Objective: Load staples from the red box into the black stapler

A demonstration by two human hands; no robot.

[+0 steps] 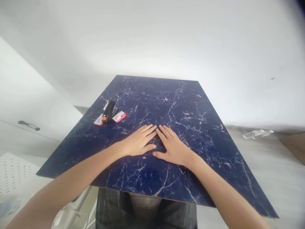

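Note:
My left hand [138, 141] lies palm down on a dark blue, marble-patterned table [152, 98], fingers stretched out. Beside it my right hand [174, 146] rests flat in the same way, its fingers pointing toward the left ones. The fingertips of the two hands nearly meet; neither holds anything. To the left, beyond my left hand, lies a small pile: a black box-like item with an orange mark [108, 112] across red-and-white cards [119, 117]. What the black item is I cannot make out.
A white wall stands behind the table. On the floor at right lies a clear plastic bottle [258, 134], close to a brown cardboard piece [294, 144]. At left are a white cabinet with a dark handle [29, 125] and a white perforated surface [15, 173].

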